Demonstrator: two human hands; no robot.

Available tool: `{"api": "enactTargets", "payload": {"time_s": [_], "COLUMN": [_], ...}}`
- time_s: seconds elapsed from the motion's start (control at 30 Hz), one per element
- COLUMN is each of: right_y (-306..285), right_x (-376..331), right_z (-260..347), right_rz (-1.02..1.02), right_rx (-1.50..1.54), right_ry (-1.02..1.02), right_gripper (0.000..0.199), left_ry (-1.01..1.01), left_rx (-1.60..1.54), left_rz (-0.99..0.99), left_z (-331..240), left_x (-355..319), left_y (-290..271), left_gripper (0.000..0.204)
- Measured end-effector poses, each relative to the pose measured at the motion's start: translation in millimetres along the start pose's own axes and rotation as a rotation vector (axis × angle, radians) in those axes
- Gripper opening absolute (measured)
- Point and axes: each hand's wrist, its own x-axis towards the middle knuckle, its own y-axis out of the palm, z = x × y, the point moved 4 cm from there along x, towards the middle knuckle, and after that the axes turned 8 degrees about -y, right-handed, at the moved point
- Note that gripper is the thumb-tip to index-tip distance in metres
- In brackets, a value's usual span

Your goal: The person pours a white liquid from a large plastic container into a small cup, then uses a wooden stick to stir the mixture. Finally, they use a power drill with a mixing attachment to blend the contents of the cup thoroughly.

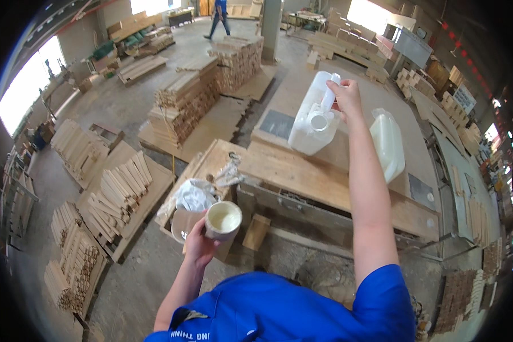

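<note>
The left hand [202, 246] wraps its fingers round a cylindrical off-white cup [223, 220] beside the brown wooden counter [296, 170]; the right hand [349, 100] grips a translucent white plastic jug [309, 126] over it.

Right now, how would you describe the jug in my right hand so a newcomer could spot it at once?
Start at the long wooden workbench in front of you. Above it, left of your right forearm, is a whitish plastic jug. Your right hand grips its handle, whereas the other pale jug, right of the forearm, has no hand on it.
</note>
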Motion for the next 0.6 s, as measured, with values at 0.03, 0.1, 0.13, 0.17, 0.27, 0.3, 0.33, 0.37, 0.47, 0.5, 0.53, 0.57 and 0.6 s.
{"api": "enactTargets", "payload": {"time_s": [0.03, 0.1, 0.13, 0.17, 0.27, 0.3, 0.33, 0.37, 0.47, 0.5, 0.53, 0.57, 0.6], "right_y": [-1.4, -0.5, 4.5, 10.2, 11.1, 7.0, 6.1, 10.2, 14.3, 18.4, 19.1, 20.5, 22.6], "right_x": [-19.0, -60.1, -78.0, -97.5, -148.2, -162.8, -175.4, -185.4, -217.6, -226.8, -234.4, -241.3, -247.0], "right_z": [1.4, -1.0, -1.8, -3.0, -7.7, -12.3, -15.6, -17.4, -26.7, -28.7, -31.7, -35.0, -35.9], "right_rz": [-0.016, 0.009, 0.04, 0.074, 0.05, 0.039, 0.065, 0.096, 0.057, 0.06, 0.056, 0.053, 0.027], "right_rx": [0.046, 0.181, 0.237, 0.296, 0.363, 0.354, 0.369, 0.392, 0.306, 0.302, 0.292, 0.282, 0.251], "right_ry": [0.003, 0.038, 0.049, 0.063, 0.046, 0.055, 0.06, 0.064, 0.103, 0.131, 0.158, 0.185, 0.155], "right_gripper": [0.046, 0.036, 0.033, 0.03, 0.021, 0.02, 0.02, 0.02, 0.017, 0.016, 0.015, 0.015, 0.016], "left_ry": [-0.047, -0.128, -0.144, -0.157, -0.233, -0.281, -0.293, -0.297, -0.317, -0.33, -0.341, -0.357, -0.352], "left_rx": [-0.001, -0.038, 0.006, 0.05, 0.092, 0.099, 0.099, 0.101, 0.124, 0.127, 0.101, 0.107, 0.096], "left_rz": [-0.033, -0.06, -0.07, -0.084, -0.048, -0.109, -0.098, -0.091, -0.121, -0.129, -0.119, -0.13, -0.106], "left_z": [12.6, 37.4, 45.1, 52.3, 74.5, 79.8, 83.3, 83.3, 86.9, 87.5, 89.9, 91.8, 93.0], "left_x": [11.7, 23.4, 24.7, 25.1, 23.4, 20.1, 17.6, 15.9, 5.8, 2.4, -0.2, -3.3, -5.9], "left_y": [9.8, 27.3, 22.4, 16.6, 3.9, 0.8, -5.3, -12.1, -17.8, -23.1, -25.1, -28.8, -35.1], "left_gripper": [0.032, 0.031, 0.031, 0.03, 0.026, 0.025, 0.025, 0.026, 0.027, 0.027, 0.027, 0.027, 0.029]}}
